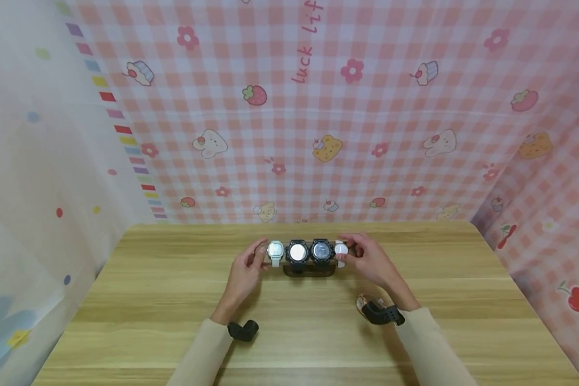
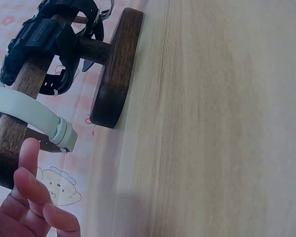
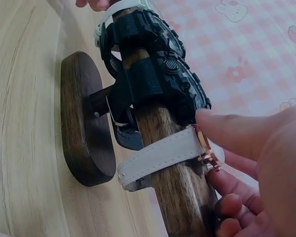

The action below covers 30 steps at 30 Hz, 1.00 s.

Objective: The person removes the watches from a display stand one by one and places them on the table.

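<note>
A dark wooden watch stand holds several watches along its bar. My left hand holds the left end of the bar, beside a watch with a pale mint strap. Two chunky black watches sit in the middle. At the right end is a watch with a white stitched strap and a rose-gold case. My right hand pinches this watch's case between thumb and fingers. The strap goes round the bar.
The stand is near the back of a wood-grain table. A round rose-gold-rimmed thing is partly hidden by the black band on my right wrist. A pink checked cloth hangs behind the table.
</note>
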{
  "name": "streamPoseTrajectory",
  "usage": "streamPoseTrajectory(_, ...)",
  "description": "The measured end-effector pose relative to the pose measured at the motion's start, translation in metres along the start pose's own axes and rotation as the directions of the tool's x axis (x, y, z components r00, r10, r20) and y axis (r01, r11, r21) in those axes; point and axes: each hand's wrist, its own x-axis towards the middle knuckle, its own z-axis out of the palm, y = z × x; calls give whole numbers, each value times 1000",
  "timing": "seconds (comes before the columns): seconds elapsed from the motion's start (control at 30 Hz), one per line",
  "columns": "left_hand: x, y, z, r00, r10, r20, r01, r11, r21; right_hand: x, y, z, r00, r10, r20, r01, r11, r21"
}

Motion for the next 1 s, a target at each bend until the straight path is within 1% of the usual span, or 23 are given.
streamPoseTrajectory(0.1, -1, 3, 1, 1000, -4, 0, 4, 1000, -1, 0, -1, 1, 1000, -9, -5, 9, 1000, -2)
streamPoseTrajectory(0.27, -7, 22, -2, 1000, -13, 17, 13, 1000, -5, 0, -3, 3, 1000, 7, -10, -7, 1000, -8)
streamPoseTrajectory(0.3, -8, 23, -2, 1000, -13, 19, 13, 1000, -5, -1, -3, 3, 1000, 9, -14, -9, 1000, -10)
streamPoseTrajectory(0.37, -7, 20, -1, 1000, -11, 19, 11, 1000, -7, -1, -3, 4, 1000, 2, -18, -2, 1000, -16)
streamPoseTrajectory(0.5, -1, 4, 1, 1000, -3, -2, 3, 1000, -9, -2, -3, 5, 1000, -5, -19, 5, 999, -34)
streamPoseTrajectory(0.6, 0, -1, 1, 1000, 12, -9, -12, 1000, -12, -3, -3, 6, 1000, 1, -16, -1, 999, -41)
streamPoseTrajectory(0.7, 0, -2, 0, 1000, 22, -6, -23, 1000, -15, -3, -4, 5, 1000, -4, -11, 3, 999, -41)
streamPoseTrajectory(0.87, 0, -1, 0, 1000, 15, -4, -15, 1000, -14, -2, -4, 2, 1000, -17, 6, 18, 999, -50)
streamPoseTrajectory(1.0, 0, -1, 0, 1000, 14, -9, -14, 1000, -11, -2, -5, 0, 1000, -14, 16, 15, 999, -36)
